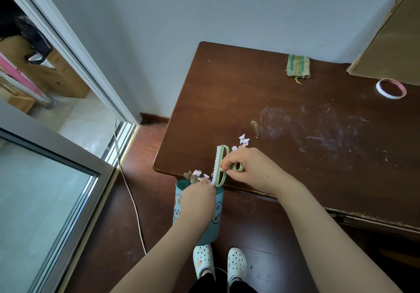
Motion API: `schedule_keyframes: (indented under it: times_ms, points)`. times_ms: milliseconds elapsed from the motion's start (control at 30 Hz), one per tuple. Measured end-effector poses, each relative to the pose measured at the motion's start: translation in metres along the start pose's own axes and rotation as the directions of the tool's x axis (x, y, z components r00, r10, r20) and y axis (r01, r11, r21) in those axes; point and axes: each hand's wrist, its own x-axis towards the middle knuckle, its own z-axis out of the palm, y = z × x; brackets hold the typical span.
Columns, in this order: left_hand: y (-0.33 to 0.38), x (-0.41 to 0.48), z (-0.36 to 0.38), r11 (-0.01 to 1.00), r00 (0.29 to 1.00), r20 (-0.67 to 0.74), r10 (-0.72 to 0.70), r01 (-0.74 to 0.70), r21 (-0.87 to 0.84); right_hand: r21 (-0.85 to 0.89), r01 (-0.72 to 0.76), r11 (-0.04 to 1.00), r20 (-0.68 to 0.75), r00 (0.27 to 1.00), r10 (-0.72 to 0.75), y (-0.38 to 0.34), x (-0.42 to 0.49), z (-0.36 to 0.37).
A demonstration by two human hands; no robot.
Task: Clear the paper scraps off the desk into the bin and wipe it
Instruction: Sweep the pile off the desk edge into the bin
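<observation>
Glass door [45, 201] panel and metal frame close off the left side. Between its track and the desk [227, 99] we note a strip of dark wood floor [141, 156], crossed by one pale cable [134, 201].

One teal bin [217, 226] with cartoon prints sits just below the desk's near edge, close to the rounded left corner. The left hand [197, 198] lies over its mouth. Its fingertips are hidden at the rim, so we cannot tell whether they grip it.

Paper scraps [195, 175], about five, bunch on the very lip of the desk above the bin, against the bristles. One green brush [219, 167] stands on edge there, one end overhanging the lip. The right hand [250, 170] holds the brush handle, fingers curled round it. Behind it we count about three loose scraps [243, 140], apart from the first group.

Further right the top is open but marked with chalky smears [318, 129]. One striped cloth [298, 66] lies near the back edge, well apart from the hands. One tape roll [379, 89] lies flat at the far right, just beside one cardboard [386, 42] sheet leaning on the wall.

Two white shoes [236, 263] stand below the bin.
</observation>
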Motion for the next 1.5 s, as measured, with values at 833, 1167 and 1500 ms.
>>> schedule_keyframes:
  times_ms: [833,1167,1500]
  points:
    - [0.005,-0.001,-0.007,1.0,1.0,0.009,0.018,-0.018,-0.011,0.171,-0.05,0.984,-0.211,0.974,0.086,0.007,-0.001,-0.012]
    - [0.017,0.01,-0.02,0.997,0.988,0.153,-0.027,0.017,0.071,-0.08,-0.418,0.905,-0.58,0.758,0.299,0.029,-0.025,-0.035]
    - [0.018,0.011,-0.019,0.998,0.988,0.149,-0.045,0.038,0.049,-0.137,-0.344,0.929,-0.355,0.893,0.278,0.002,-0.004,0.001]
